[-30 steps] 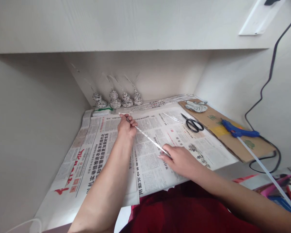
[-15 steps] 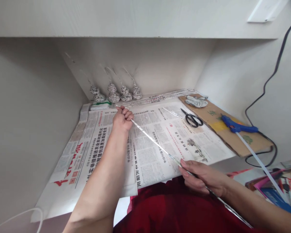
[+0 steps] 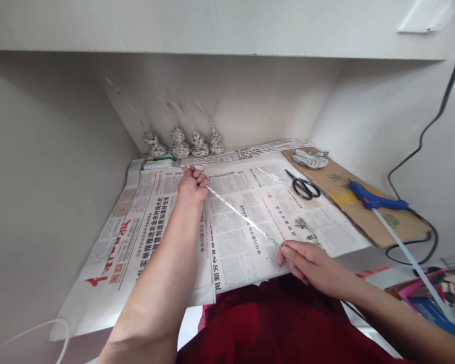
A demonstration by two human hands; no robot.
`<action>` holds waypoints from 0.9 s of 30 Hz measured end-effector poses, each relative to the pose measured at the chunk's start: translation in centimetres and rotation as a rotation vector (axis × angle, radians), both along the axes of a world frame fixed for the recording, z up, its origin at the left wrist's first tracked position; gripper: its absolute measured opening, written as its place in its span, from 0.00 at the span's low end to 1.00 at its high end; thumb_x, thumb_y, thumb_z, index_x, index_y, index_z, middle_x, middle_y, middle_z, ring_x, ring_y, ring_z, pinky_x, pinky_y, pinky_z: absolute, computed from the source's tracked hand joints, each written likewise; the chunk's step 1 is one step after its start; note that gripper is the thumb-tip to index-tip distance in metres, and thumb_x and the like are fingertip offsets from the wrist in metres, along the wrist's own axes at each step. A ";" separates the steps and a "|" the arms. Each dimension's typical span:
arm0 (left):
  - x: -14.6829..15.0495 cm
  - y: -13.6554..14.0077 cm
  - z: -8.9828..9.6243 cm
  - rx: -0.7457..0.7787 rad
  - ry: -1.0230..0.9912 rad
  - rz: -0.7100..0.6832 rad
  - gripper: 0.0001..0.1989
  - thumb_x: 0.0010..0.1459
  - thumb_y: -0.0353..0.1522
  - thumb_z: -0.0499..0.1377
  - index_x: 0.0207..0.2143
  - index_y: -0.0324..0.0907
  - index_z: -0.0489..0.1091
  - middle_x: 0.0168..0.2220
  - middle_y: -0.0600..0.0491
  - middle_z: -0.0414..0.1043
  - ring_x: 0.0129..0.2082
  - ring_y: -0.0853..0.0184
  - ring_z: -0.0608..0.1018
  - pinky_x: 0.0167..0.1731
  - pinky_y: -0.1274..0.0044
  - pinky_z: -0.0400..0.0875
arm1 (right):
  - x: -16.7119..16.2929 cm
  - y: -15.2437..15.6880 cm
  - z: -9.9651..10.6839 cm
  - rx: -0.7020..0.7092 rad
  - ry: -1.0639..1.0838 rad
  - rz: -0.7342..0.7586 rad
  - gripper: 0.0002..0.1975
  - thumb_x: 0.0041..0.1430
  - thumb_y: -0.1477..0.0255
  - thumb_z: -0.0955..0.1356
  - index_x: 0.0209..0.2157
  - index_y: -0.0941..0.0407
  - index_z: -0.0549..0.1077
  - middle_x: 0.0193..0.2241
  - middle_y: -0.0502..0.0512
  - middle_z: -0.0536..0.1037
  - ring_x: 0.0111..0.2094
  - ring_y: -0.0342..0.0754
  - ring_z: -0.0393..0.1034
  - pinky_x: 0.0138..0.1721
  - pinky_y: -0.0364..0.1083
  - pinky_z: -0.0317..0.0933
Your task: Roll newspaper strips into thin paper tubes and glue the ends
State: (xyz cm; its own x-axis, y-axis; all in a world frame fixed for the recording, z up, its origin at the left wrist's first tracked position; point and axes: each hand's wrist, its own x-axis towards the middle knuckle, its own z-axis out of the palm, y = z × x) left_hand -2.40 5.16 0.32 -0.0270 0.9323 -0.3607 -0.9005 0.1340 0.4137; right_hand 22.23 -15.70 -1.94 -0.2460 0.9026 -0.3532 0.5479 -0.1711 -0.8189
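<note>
Right hand (image 3: 307, 260) sits farther from the left hand (image 3: 192, 183) than it does a second ago, back towards the person's body, so more of the paper stick (image 3: 237, 212) shows between the two; the left hand has barely shifted, though the view itself has tipped slightly. The stick runs slantwise above the newspaper (image 3: 235, 263), its upper part inside the left fist and its lower end just short of the right fingertips. Left fingers are curled tight round it. Right thumb and forefinger are narrowed in a pinch on what looks like a thin rod (image 3: 276, 243), which meets the stick's lower end; the remaining right fingers are loosely bent beneath. A dark line (image 3: 352, 309) beyond the right wrist is probably the same rod, but the hand hides the join. My reading is that the step in hand is sliding the rod out of the rolled paper, the left hand anchoring. If so, the next move calls for a straight, steady pull in line with the stick, with the left grip firm enough to hold the paper yet light enough not to crush it. Four woven gourd shapes (image 3: 180, 146) and a bundle of sticks (image 3: 258, 150) lie behind; scissors (image 3: 304, 188) rest to the right.
</note>
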 end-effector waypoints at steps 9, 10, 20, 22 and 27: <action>0.1 -0.3 0.2 0.044 -0.033 -0.063 0.19 0.64 0.41 0.44 0.23 0.41 0.56 0.13 0.62 0.46 0.09 0.77 0.50 0.08 0.85 0.43 | 0.5 -0.7 -0.6 -0.376 0.453 -0.078 0.21 0.60 0.54 0.59 0.30 0.58 0.67 0.14 0.45 0.64 0.13 0.38 0.56 0.17 0.39 0.51; 0.1 -0.3 0.2 0.052 -0.039 -0.072 0.19 0.64 0.41 0.44 0.23 0.41 0.56 0.13 0.62 0.46 0.09 0.77 0.51 0.08 0.85 0.43 | 0.6 -0.7 -0.6 -0.402 0.464 -0.074 0.21 0.61 0.54 0.59 0.30 0.58 0.67 0.13 0.45 0.64 0.13 0.38 0.56 0.16 0.39 0.51; 1.2 -0.6 -0.3 0.060 -0.060 -0.058 0.20 0.63 0.43 0.43 0.24 0.40 0.57 0.13 0.62 0.47 0.10 0.78 0.52 0.09 0.85 0.44 | -2.2 3.0 1.7 -0.130 0.280 0.012 0.21 0.60 0.54 0.60 0.44 0.57 0.66 0.26 0.52 0.73 0.23 0.43 0.68 0.25 0.43 0.61; 1.5 -0.7 -0.4 0.062 -0.054 -0.063 0.20 0.63 0.43 0.43 0.24 0.40 0.57 0.13 0.62 0.48 0.10 0.78 0.52 0.09 0.85 0.44 | -3.6 4.6 1.7 0.014 0.169 0.041 0.19 0.60 0.55 0.61 0.40 0.56 0.67 0.25 0.51 0.72 0.22 0.42 0.66 0.25 0.43 0.59; 1.5 -0.6 -0.4 0.072 -0.054 -0.053 0.18 0.64 0.41 0.44 0.24 0.40 0.57 0.14 0.61 0.49 0.10 0.78 0.53 0.10 0.85 0.46 | -5.3 7.0 0.8 0.364 -0.059 -0.002 0.17 0.59 0.57 0.62 0.26 0.56 0.68 0.17 0.47 0.65 0.19 0.40 0.59 0.23 0.42 0.52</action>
State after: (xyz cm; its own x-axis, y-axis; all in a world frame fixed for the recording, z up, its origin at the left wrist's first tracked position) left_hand -0.87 4.56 -0.12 0.0405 0.9555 -0.2922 -0.9141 0.1535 0.3752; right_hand 16.90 -8.66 -1.13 -0.2328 0.9723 -0.0228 0.5963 0.1241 -0.7931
